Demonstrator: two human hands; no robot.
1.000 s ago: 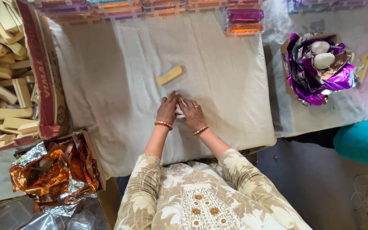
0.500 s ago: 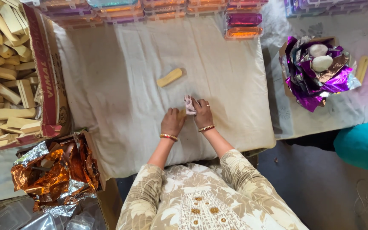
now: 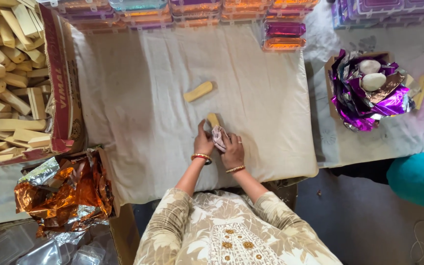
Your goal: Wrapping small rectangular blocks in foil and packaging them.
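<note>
Both my hands rest together on the cream cloth (image 3: 138, 88) near its front edge. My left hand (image 3: 202, 144) presses a tan wooden stick (image 3: 213, 119) whose far end pokes out beyond my fingers. My right hand (image 3: 233, 152) holds a pinkish crumpled foil wrapper (image 3: 219, 137) against that stick. Both wrists wear bangles. A second tan stick (image 3: 198, 92) lies loose on the cloth, a little beyond and left of my hands.
A cardboard box (image 3: 64, 93) full of tan sticks sits at left. Orange foil sheets (image 3: 65, 194) lie in a box at lower left. Stacked clear plastic cases (image 3: 280, 37) line the far edge. Purple foil (image 3: 369, 93) fills a box at right. A teal-clothed person (image 3: 420, 179) is at right.
My hands have shifted slightly nearer to me and right on the cloth. The pinkish wrapper now sits between them, folded around the stick, whose end now shows.
</note>
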